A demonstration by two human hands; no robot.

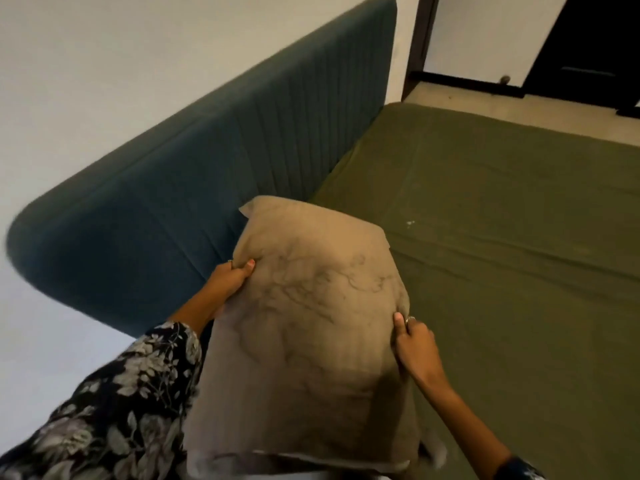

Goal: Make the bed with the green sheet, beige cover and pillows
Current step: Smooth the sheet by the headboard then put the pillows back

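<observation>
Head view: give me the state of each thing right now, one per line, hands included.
Beige pillow: held up by both hands, near the headboard.
Left hand: grips the pillow's left edge.
Right hand: grips the pillow's right edge.
Green sheet: spread over the mattress, with some creases.
Headboard: upright against the wall.
Door: too little in view to tell.

The pillow (304,334) sits near, between the left hand (227,280) and right hand (414,344); headboard (194,188) left, sheet (502,244) right.
</observation>
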